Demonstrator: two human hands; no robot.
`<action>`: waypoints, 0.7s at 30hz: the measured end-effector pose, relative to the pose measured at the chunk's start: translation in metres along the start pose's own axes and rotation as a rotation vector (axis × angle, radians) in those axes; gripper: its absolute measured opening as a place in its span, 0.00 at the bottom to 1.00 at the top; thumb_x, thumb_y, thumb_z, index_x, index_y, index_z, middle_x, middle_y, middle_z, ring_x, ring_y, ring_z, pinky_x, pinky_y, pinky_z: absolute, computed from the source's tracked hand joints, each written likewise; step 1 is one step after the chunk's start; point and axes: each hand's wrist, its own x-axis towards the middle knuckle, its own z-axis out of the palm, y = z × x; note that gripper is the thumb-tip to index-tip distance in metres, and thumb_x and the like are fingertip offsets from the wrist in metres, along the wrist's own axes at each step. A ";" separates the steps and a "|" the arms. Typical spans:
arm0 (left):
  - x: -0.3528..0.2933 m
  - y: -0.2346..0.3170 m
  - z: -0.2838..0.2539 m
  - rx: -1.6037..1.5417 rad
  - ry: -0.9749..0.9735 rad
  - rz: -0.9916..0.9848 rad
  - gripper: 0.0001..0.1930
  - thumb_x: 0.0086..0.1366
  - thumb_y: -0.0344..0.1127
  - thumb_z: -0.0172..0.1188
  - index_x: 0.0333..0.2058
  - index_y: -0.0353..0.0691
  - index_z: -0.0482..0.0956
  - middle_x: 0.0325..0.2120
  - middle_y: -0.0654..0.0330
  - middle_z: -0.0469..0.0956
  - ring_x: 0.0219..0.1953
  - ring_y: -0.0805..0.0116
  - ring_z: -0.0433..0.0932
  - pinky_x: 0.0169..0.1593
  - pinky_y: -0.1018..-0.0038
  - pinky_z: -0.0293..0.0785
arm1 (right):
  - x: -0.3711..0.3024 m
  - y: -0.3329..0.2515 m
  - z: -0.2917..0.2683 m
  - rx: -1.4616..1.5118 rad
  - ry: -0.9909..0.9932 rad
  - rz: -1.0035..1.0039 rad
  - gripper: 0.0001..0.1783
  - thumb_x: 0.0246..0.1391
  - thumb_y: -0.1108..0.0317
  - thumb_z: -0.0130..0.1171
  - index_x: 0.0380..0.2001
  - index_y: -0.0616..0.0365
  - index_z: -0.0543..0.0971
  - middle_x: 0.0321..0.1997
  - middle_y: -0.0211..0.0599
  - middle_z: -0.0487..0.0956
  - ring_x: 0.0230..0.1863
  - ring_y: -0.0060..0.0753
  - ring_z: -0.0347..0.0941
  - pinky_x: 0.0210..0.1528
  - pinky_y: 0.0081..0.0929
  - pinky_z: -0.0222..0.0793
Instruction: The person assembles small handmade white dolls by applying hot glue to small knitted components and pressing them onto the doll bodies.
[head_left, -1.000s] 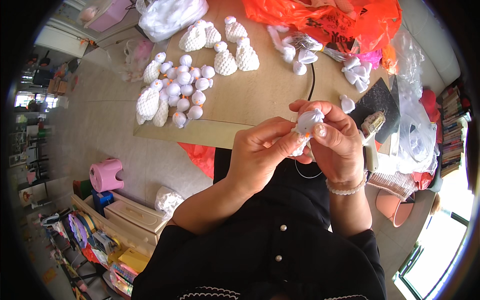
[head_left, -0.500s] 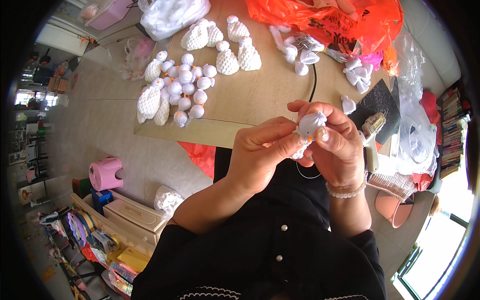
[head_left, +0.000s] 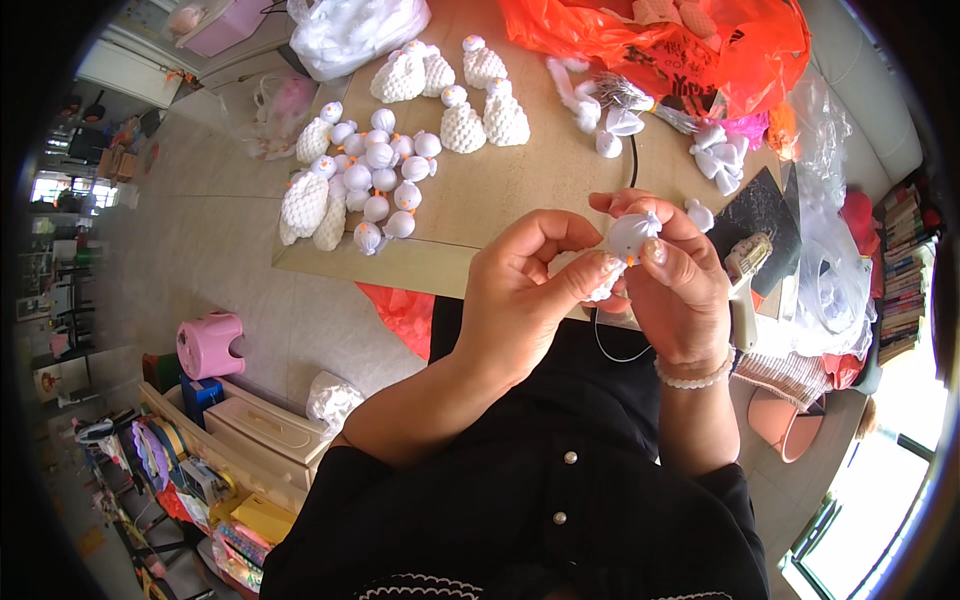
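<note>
From my remote seat I have two grips in view, both bare hands. The left grip [head_left: 520,300] pinches one white knitted body [head_left: 604,291] between thumb and fingers, hiding much of it. The right grip [head_left: 685,290] pinches one white head [head_left: 628,235] between thumb and forefinger, the head's orange beak [head_left: 631,261] pointing down. Head and body meet between my two grips, over the near edge of the tabletop [head_left: 500,200].

One bracelet [head_left: 695,380] circles the right wrist. Just beyond that grip I count one white piece [head_left: 700,214], one black board [head_left: 768,212] and one pale glue gun [head_left: 743,318], its front end at the board.

Farther left lies one cluster of loose heads [head_left: 378,155] — about fifteen, but they overlap, so I can't fix the number. I make out eight knitted birds [head_left: 462,128]: three left of the cluster, five farther back.

At the back are one white bag [head_left: 360,38], one silvery bundle [head_left: 622,92] and one red bag [head_left: 560,32] — the red one carries dark printed characters, partly creased. Off the tabletop I count one pink stool [head_left: 210,346] at left and one pink bucket [head_left: 782,428] at right.
</note>
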 end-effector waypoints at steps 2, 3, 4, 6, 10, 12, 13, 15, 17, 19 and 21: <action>0.000 0.001 -0.001 0.019 -0.014 0.036 0.08 0.62 0.23 0.57 0.40 0.27 0.72 0.32 0.55 0.76 0.33 0.71 0.78 0.37 0.72 0.83 | 0.000 0.000 0.003 0.009 0.007 0.013 0.16 0.53 0.73 0.59 0.46 0.63 0.75 0.51 0.40 0.74 0.43 0.26 0.72 0.44 0.25 0.68; 0.000 0.000 -0.001 0.006 -0.005 0.046 0.08 0.62 0.23 0.57 0.39 0.27 0.73 0.32 0.56 0.76 0.33 0.71 0.78 0.37 0.72 0.83 | -0.001 0.000 0.004 0.014 0.012 0.019 0.16 0.53 0.73 0.59 0.46 0.63 0.75 0.51 0.40 0.74 0.43 0.25 0.72 0.43 0.24 0.68; 0.000 0.000 0.000 -0.008 0.004 0.057 0.07 0.62 0.23 0.57 0.39 0.27 0.73 0.32 0.56 0.77 0.33 0.71 0.78 0.36 0.72 0.83 | -0.002 -0.001 0.006 0.018 0.021 0.026 0.16 0.53 0.73 0.59 0.46 0.63 0.75 0.51 0.40 0.74 0.43 0.25 0.72 0.42 0.24 0.68; 0.001 -0.001 0.002 -0.029 0.020 0.073 0.06 0.62 0.23 0.57 0.38 0.27 0.73 0.31 0.57 0.77 0.33 0.71 0.79 0.36 0.73 0.83 | -0.003 0.000 0.009 0.018 0.034 0.024 0.16 0.53 0.72 0.60 0.46 0.63 0.75 0.51 0.39 0.74 0.42 0.25 0.72 0.41 0.23 0.69; 0.000 -0.002 0.001 -0.030 0.000 0.074 0.06 0.63 0.23 0.57 0.38 0.28 0.74 0.33 0.57 0.76 0.35 0.72 0.78 0.39 0.73 0.81 | -0.004 0.001 0.013 0.005 0.057 0.001 0.19 0.53 0.70 0.61 0.48 0.63 0.73 0.51 0.38 0.74 0.42 0.25 0.72 0.39 0.22 0.70; 0.000 -0.005 0.000 -0.056 -0.024 0.087 0.07 0.63 0.24 0.57 0.39 0.29 0.73 0.34 0.57 0.76 0.37 0.72 0.77 0.41 0.73 0.80 | -0.004 -0.001 0.014 0.011 0.056 0.004 0.22 0.52 0.68 0.63 0.50 0.64 0.72 0.51 0.39 0.74 0.43 0.24 0.72 0.40 0.21 0.70; 0.000 -0.007 0.002 -0.089 -0.029 0.106 0.07 0.63 0.24 0.56 0.40 0.29 0.72 0.35 0.57 0.76 0.39 0.71 0.77 0.42 0.73 0.79 | -0.004 -0.002 0.014 0.020 0.046 0.010 0.24 0.52 0.67 0.64 0.51 0.64 0.71 0.52 0.39 0.74 0.43 0.24 0.71 0.40 0.20 0.70; 0.000 -0.007 0.003 -0.117 -0.036 0.129 0.09 0.64 0.25 0.56 0.42 0.31 0.70 0.37 0.57 0.76 0.40 0.69 0.77 0.44 0.71 0.78 | -0.004 -0.002 0.016 -0.022 0.033 -0.054 0.29 0.50 0.65 0.66 0.53 0.65 0.70 0.52 0.39 0.73 0.45 0.24 0.71 0.42 0.20 0.69; 0.002 -0.006 0.006 -0.107 -0.048 0.135 0.10 0.65 0.26 0.54 0.44 0.34 0.68 0.39 0.55 0.76 0.41 0.64 0.78 0.46 0.65 0.77 | -0.003 0.000 0.014 -0.227 0.059 -0.210 0.31 0.47 0.64 0.68 0.53 0.66 0.70 0.51 0.39 0.73 0.48 0.26 0.69 0.46 0.23 0.67; 0.002 -0.006 0.006 -0.061 -0.015 0.146 0.11 0.65 0.27 0.54 0.44 0.35 0.68 0.38 0.56 0.76 0.41 0.64 0.78 0.47 0.66 0.76 | -0.005 0.004 0.009 -0.477 0.125 -0.295 0.29 0.46 0.65 0.69 0.50 0.66 0.71 0.50 0.38 0.73 0.49 0.29 0.68 0.50 0.27 0.65; 0.002 -0.006 0.004 -0.025 0.001 0.153 0.11 0.65 0.27 0.54 0.45 0.35 0.67 0.38 0.56 0.76 0.41 0.64 0.78 0.48 0.67 0.75 | -0.011 0.008 0.009 -0.668 0.182 -0.307 0.26 0.45 0.67 0.69 0.47 0.66 0.73 0.49 0.38 0.73 0.50 0.30 0.68 0.53 0.29 0.62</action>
